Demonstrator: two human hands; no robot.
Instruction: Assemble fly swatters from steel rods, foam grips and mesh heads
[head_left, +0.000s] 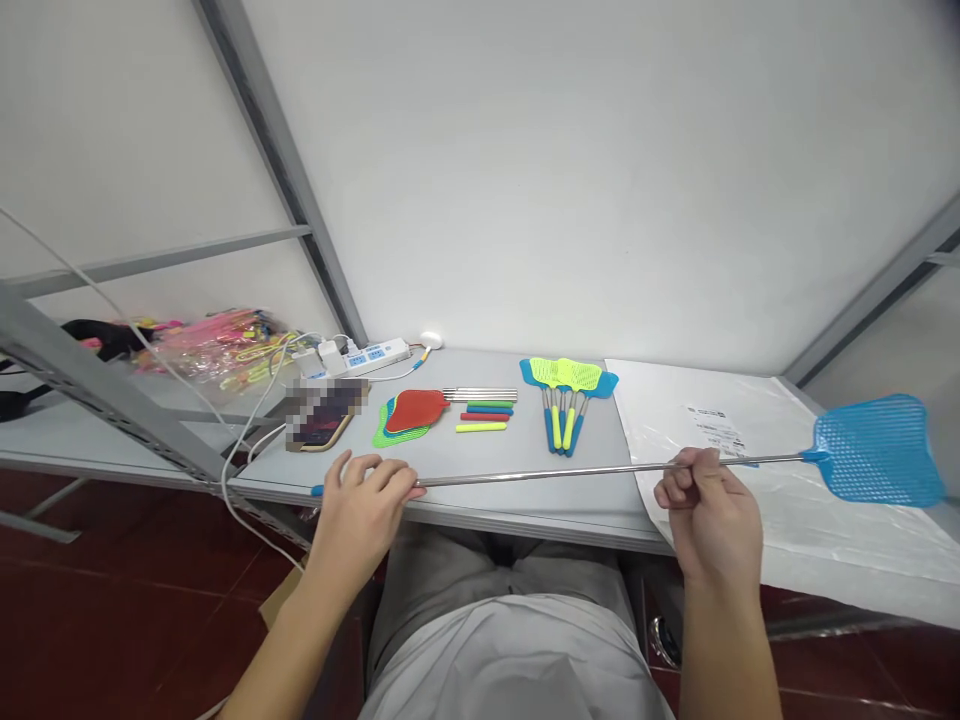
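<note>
Over the gray table (487, 454), both hands (367, 495) (712, 510) grip a blue swatter (874, 450).

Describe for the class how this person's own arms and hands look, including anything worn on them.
The left hand and right hand are bare, without gloves; no rings or watch can be seen. No sleeve covers the visible left forearm or right forearm. A light grey top shows between them.

Phone (328, 418) near white power strip (381, 353)
</note>
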